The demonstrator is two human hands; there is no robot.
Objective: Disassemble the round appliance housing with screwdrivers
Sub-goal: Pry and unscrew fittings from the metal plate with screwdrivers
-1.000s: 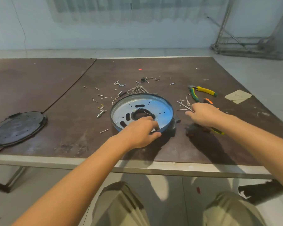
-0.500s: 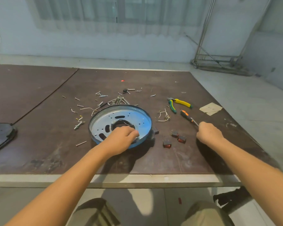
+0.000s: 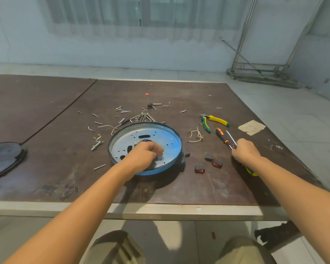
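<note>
Both forearms (image 3: pixel 84 202) are bare down to the left hand (image 3: pixel 144 154) and right hand (image 3: pixel 246 152). Olive-khaki trousers (image 3: pixel 112 248) (loose, softly creased cloth) cover the knees at 7 and 5 o'clock of the view.

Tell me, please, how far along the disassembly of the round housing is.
Done: loose screws lie scattered, three switches lie loose, and a black cover sits aside. In hand: the left hand holds the housing at its centre; the right hand grips a screwdriver. Left: probably the centre part, hidden under the left hand.
</note>
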